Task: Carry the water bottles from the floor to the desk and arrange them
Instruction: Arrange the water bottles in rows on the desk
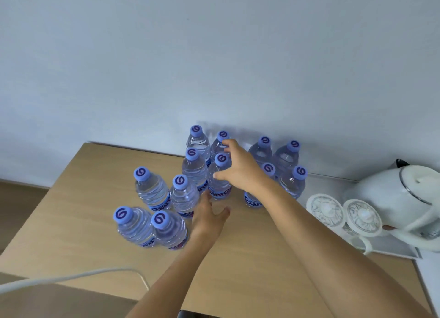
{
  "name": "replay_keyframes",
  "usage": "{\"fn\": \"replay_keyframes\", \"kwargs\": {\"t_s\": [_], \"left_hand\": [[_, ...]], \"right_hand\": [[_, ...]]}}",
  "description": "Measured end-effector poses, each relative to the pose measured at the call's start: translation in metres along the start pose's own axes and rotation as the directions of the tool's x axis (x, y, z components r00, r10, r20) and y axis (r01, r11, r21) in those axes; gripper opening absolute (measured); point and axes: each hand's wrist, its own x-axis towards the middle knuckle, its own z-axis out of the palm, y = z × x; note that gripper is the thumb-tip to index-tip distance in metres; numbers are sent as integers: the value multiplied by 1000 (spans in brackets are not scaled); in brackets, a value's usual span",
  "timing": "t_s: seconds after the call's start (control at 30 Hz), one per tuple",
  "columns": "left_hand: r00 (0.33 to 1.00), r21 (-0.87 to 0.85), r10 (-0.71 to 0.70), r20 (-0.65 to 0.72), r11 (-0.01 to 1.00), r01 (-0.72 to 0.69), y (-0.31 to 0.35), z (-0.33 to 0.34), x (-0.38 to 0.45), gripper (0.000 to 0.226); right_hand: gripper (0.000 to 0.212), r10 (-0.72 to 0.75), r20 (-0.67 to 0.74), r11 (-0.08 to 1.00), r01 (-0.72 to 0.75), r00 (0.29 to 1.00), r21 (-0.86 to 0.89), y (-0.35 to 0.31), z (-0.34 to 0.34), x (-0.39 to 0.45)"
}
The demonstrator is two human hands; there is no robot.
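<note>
Water bottles (pixel 190 172) upright on tan bench (pixel 71 222), pale wall (pixel 214 55) behind.
Left hand (pixel 209 216) open beside one; right hand (pixel 238 167) spread, touching another.

White kettle (pixel 395 194) on tray (pixel 390 251) at right, two lidded cups (pixel 327 209), white cable (pixel 71 276) front-left, pale wall (pixel 214 55)

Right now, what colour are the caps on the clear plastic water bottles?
Light blue caps with a dark purple swirl, seen in the head view.

Twelve bottles (pixel 195 172) stand on the desk (pixel 71 210); kettle (pixel 400 194) and two cups (pixel 325 209) at 3 o'clock.
</note>
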Motion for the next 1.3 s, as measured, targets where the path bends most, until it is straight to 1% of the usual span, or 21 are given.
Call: {"fn": "replay_keyframes", "kwargs": {"t_s": [0.03, 0.07, 0.13, 0.2, 0.27, 0.4, 0.47, 0.5, 0.6, 0.7, 0.73, 0.8, 0.87, 0.93, 0.97, 1.03, 1.1, 1.17, 1.23, 1.3], "left_hand": [[1000, -6, 12, 5, 1000, -12, 0, -1, 0, 71], [1000, -17, 21, 9, 1000, -21, 0, -3, -1, 71], [999, -42, 26, 19, 999, -26, 0, -5, -2, 72], [999, -60, 39, 35, 998, -37, 0, -7, -2, 72], [997, -76, 46, 55, 996, -42, -1, -9, -3, 74], [996, -80, 32, 88, 997, -25, -3, -13, -4, 82], [994, -70, 34, 105, 997, -26, -3, -15, -5, 86], [994, -70, 26, 105, 997, -19, -2, -16, -5, 88], [994, -114, -11, 111, 993, 24, 4, -21, -10, 89], [989, -248, 16, 147, 968, 21, 13, -22, -14, 81], [986, -311, 47, 162, 951, 6, 16, -23, -16, 75], [970, -407, 125, 210, 913, -30, 20, -25, -22, 64], [950, -424, 176, 258, 904, -53, 23, -29, -29, 54], [951, -412, 208, 231, 906, -98, 27, -31, -37, 49], [957, -408, 217, 190, 905, -124, 29, -31, -40, 46], [970, -403, 221, 97, 900, -165, 33, -29, -46, 39], [979, -371, 203, 31, 912, -178, 37, -27, -52, 39], [986, -336, 165, -15, 928, -161, 39, -25, -54, 43], [989, -330, 142, -42, 932, -148, 41, -26, -58, 47], [987, -345, 150, -51, 925, -158, 44, -28, -62, 50]], "right_hand": [[75, 24, -8, 999, -24, 1000, 23, 0, 8, 2], [70, 41, -32, 998, -40, 999, 41, 2, 15, 5], [53, 60, -84, 996, -55, 995, 66, 7, 24, 7], [45, 76, -114, 992, -63, 991, 113, 11, 28, 8], [45, 57, -139, 992, -41, 989, 117, 14, 28, 10], [47, 12, -156, 999, -6, 988, 35, 15, 22, 10], [42, 9, -168, 999, -1, 986, 47, 16, 17, 5], [36, -4, -163, 999, 12, 987, 50, 15, 13, 3], [44, -30, -80, 997, 35, 996, 62, 11, -1, -7], [54, -48, 29, 988, 43, 998, 150, 0, -21, -15], [49, -46, 66, 982, 33, 997, 187, -3, -27, -17], [27, -59, 111, 967, 30, 992, 252, -10, -41, -23], [22, -83, 115, 942, 40, 990, 332, -15, -53, -27], [25, -64, 113, 903, 10, 991, 430, -17, -59, -30], [27, -49, 111, 879, -10, 993, 476, -18, -61, -32], [24, -28, 92, 844, -26, 995, 536, -19, -59, -35], [24, -34, 52, 849, 1, 998, 528, -20, -53, -39], [38, -55, 31, 880, 33, 998, 474, -22, -46, -44], [49, -66, 63, 879, 28, 996, 477, -23, -40, -47], [55, -67, 79, 871, 20, 995, 490, -24, -39, -50]]}}
